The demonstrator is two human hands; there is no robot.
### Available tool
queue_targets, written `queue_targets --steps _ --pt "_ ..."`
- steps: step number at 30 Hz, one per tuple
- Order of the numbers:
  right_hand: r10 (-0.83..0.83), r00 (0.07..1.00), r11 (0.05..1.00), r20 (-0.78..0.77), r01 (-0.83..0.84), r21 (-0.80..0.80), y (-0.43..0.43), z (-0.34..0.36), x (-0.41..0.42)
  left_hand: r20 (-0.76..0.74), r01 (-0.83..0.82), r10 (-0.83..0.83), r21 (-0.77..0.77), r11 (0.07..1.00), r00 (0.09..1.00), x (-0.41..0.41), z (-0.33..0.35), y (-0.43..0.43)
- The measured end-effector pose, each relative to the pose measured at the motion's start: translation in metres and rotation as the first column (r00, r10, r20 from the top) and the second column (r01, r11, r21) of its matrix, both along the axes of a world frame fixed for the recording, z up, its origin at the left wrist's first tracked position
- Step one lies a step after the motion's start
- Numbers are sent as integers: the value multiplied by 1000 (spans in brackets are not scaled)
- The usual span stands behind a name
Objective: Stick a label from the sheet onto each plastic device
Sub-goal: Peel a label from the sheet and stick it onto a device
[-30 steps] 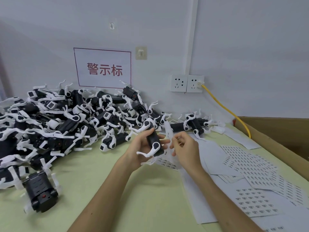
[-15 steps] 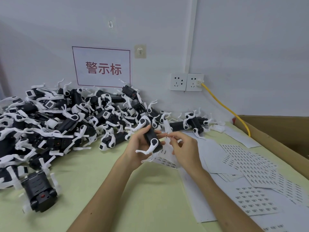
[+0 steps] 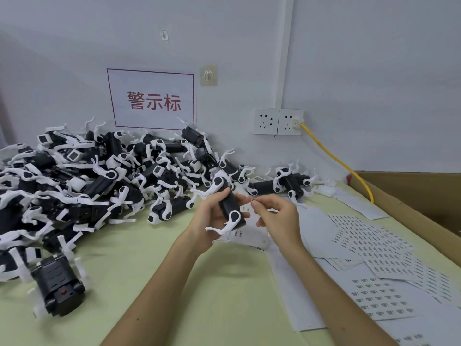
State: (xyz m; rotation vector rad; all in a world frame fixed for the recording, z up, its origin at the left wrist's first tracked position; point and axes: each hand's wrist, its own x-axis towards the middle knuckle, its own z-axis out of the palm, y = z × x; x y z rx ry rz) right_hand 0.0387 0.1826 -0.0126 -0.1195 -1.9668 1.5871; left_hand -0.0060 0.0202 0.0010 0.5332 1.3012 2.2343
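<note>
Seen from my head: at the centre of the frame my left hand [image 3: 212,219] is wrapped round a black device [image 3: 228,206]. I hold it by its stiff, light body, clear of the thin white arms, which look bendy and likely to snag. Just beside it, my right hand [image 3: 279,218] pinches thumb to forefinger on what seems to be a tiny label [image 3: 252,201]. It is flimsy and sticky, so I hold it by the edge only. The pile [image 3: 99,176] crowds the upper left and sheets [image 3: 374,245] cover the lower right. The bare table [image 3: 174,283] below my hands leaves room.

A red-lettered sign [image 3: 151,99] hangs on the wall [image 3: 374,71]; a yellow cable [image 3: 335,158] plugs into a socket [image 3: 290,122]; a cardboard box [image 3: 409,188] stands alongside.
</note>
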Motion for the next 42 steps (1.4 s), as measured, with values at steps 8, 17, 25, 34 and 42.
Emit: queue_targets --steps 8,17,25,34,42 --pt "-63 998 995 28 65 -73 2 3 1 -94 48 -57 -91 995 994 8 -2 6" --pt "-112 992 993 49 114 -31 4 2 1 -191 -18 -19 -188 982 981 12 -5 10" --pt "-140 989 984 57 133 115 6 2 -1 -252 -97 43 -208 973 967 8 -8 11" --pt "-159 987 983 -14 160 85 4 4 0 -278 -364 317 -136 922 907 3 -8 13" --pt "294 955 761 -37 -257 -596 7 19 7 6 -332 332 67 941 943 2 -4 9"
